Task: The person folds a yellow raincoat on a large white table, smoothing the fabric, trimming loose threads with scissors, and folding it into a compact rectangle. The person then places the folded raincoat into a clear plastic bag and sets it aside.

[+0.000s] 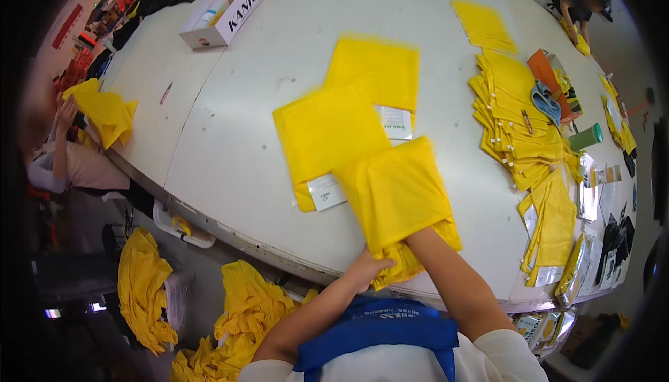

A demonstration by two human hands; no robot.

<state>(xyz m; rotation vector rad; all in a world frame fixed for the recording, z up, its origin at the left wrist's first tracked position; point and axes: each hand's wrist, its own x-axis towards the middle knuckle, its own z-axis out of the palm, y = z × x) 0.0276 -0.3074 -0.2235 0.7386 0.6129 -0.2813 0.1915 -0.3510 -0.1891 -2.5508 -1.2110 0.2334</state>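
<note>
A folded yellow garment (397, 194) of thin fabric lies at the table's near edge in front of me, its lower part bunched. My left hand (365, 270) grips the bunched near-left corner, thumb on top. My right hand (422, 240) reaches under the upper layer of the same garment, which hides its fingers. Just beyond lies a flat folded yellow garment (331, 131) with a white printed card (326, 192) sticking out below it. Another folded yellow garment (376, 68) is partly behind that one, also with a white card (395, 122).
A fanned stack of yellow garments (512, 110) lies at the right, beside an orange box (545, 68) and a green roll (587, 137). A white box (224, 16) stands far left. Loose yellow fabric (247, 305) is piled below the table. Another person handles yellow fabric (104, 114) at the left.
</note>
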